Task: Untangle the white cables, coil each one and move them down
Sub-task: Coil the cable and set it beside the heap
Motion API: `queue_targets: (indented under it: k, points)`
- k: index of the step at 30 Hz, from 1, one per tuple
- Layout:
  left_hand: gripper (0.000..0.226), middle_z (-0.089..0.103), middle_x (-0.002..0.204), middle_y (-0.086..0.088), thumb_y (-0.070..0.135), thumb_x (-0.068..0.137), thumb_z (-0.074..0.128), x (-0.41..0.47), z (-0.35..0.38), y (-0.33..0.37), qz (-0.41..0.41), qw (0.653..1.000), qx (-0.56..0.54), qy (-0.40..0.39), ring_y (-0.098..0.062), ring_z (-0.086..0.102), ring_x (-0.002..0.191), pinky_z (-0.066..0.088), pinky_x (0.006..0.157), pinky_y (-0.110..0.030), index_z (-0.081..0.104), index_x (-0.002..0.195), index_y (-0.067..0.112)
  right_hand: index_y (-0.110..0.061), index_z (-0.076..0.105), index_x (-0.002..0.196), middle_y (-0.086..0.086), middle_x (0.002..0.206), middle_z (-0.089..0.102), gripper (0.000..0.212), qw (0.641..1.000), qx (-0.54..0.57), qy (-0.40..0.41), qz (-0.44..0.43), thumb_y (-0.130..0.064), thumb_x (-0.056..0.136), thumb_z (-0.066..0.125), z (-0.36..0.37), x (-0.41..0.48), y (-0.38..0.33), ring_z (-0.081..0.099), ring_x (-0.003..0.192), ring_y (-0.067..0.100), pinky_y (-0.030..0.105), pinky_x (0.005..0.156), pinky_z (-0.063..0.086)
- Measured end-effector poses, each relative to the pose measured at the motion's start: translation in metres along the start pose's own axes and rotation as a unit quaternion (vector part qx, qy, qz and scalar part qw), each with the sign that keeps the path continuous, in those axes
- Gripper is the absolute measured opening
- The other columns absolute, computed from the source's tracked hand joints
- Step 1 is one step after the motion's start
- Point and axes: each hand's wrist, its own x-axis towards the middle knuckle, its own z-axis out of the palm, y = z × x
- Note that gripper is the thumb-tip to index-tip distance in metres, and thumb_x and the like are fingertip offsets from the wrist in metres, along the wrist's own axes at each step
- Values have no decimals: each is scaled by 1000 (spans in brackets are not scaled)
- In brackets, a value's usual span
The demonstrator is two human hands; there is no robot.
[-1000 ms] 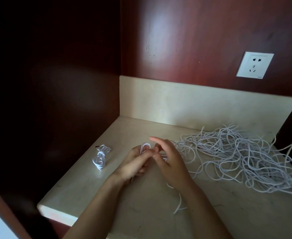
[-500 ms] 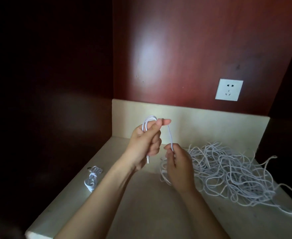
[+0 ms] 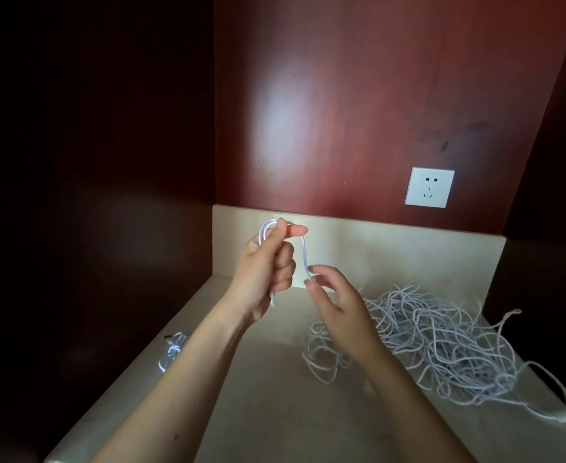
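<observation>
Left hand (image 3: 264,272) grips looped white cable (image 3: 304,255).

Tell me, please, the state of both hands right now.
Left hand: grips a loop of white cable.
Right hand: at that cable; grip cannot be told.

My left hand (image 3: 268,262) grips a looped white cable (image 3: 305,252). My right hand (image 3: 338,302) touches it, near the tangled pile (image 3: 441,339).

Tangle (image 3: 441,342) right, coil (image 3: 171,355) left, counter (image 3: 268,412) between
</observation>
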Motion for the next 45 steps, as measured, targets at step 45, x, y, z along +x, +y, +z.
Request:
queue_targets:
  k: [45]
  points:
    - [26, 34, 58, 10, 25, 102, 34, -3, -50, -24, 107, 948, 147, 260, -7, 30, 49, 30, 47, -23, 39, 77, 20, -17, 63, 75, -5, 70, 57, 14, 994, 3, -88, -72, -27, 85, 60, 11, -33, 5, 53, 65, 9, 27, 63, 41]
